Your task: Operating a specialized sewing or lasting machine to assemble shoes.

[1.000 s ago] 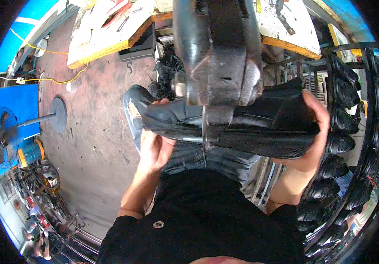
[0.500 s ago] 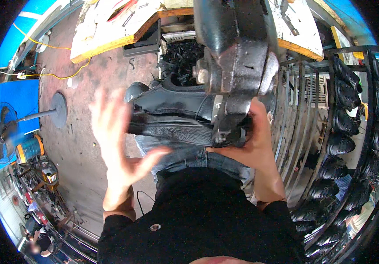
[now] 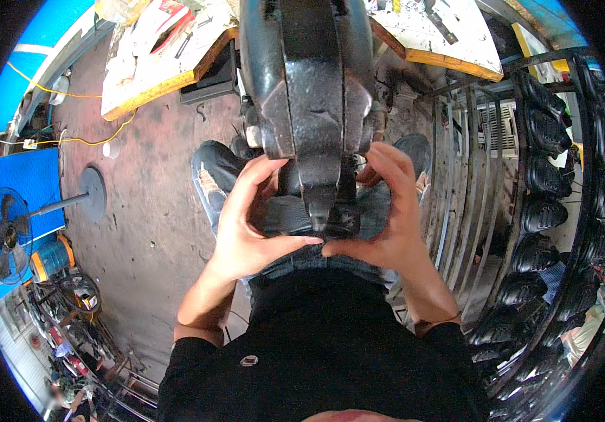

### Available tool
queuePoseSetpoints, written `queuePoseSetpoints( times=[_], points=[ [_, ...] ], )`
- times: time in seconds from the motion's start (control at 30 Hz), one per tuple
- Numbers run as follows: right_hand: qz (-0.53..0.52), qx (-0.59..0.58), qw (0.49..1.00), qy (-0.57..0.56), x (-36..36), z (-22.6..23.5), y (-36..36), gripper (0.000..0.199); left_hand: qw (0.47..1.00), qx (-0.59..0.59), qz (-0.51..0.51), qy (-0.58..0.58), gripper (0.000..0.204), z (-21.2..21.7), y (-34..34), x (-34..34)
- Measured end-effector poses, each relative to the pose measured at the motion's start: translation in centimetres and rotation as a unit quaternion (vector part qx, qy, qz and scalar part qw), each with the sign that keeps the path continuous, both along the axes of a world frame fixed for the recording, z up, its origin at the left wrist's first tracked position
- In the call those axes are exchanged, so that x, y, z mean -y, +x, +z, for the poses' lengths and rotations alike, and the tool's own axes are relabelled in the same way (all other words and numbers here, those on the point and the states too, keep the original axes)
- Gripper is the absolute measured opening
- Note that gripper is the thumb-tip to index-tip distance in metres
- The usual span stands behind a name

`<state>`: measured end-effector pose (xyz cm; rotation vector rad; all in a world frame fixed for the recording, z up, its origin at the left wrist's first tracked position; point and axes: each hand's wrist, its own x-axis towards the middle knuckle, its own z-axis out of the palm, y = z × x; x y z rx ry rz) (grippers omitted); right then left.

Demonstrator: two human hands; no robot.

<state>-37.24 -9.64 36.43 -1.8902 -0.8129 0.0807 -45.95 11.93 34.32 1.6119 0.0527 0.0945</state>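
A black shoe (image 3: 287,214) is under the dark metal head of a machine (image 3: 309,105), right in front of my lap. One end of it faces me, and the machine's narrow lower tip comes down over it. My left hand (image 3: 249,228) curves around the shoe's left side, its thumb along the near end. From the right, my right hand (image 3: 394,221) grips the same shoe, and its thumb tip nearly meets the left one. The machine hides the shoe's middle and far part, along with some fingertips.
White worktables (image 3: 155,67) with tools stand beyond the machine on both sides. A metal rack (image 3: 520,183) at right carries several black shoes (image 3: 545,214). A standing fan (image 3: 10,225) and a yellow cable (image 3: 116,130) are at left.
My left hand, open and apart before, has closed on the shoe. The shoe has turned from lying crosswise to end-on. In the picture, the machine head has shifted left and swung round.
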Motion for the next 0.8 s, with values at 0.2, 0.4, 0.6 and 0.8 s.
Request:
queuePoseSetpoints(
  times=[0.2, 0.4, 0.6, 0.8],
  points=[
    [0.001, -0.216, 0.974, 0.076, 3.4, -9.5, -2.7, 0.112, 0.976, 0.026, 0.013, -0.216, 0.1, -1.9, -0.3, 2.0],
    [0.022, -0.181, 0.98, -0.081, 6.5, -8.6, -1.6, 0.107, 0.977, 0.148, -0.025, -0.152, 0.095, -5.6, -1.0, 2.3],
    [0.089, -0.146, 0.973, -0.154, 5.9, -5.7, -1.2, 0.104, 0.979, 0.006, 0.026, -0.201, 0.083, -6.4, -3.4, 1.9],
    [0.084, -0.127, 0.981, -0.122, 5.8, -6.4, -2.1, 0.101, 0.965, 0.086, 0.09, -0.229, 0.081, -8.2, -4.3, 2.8]
  ],
)
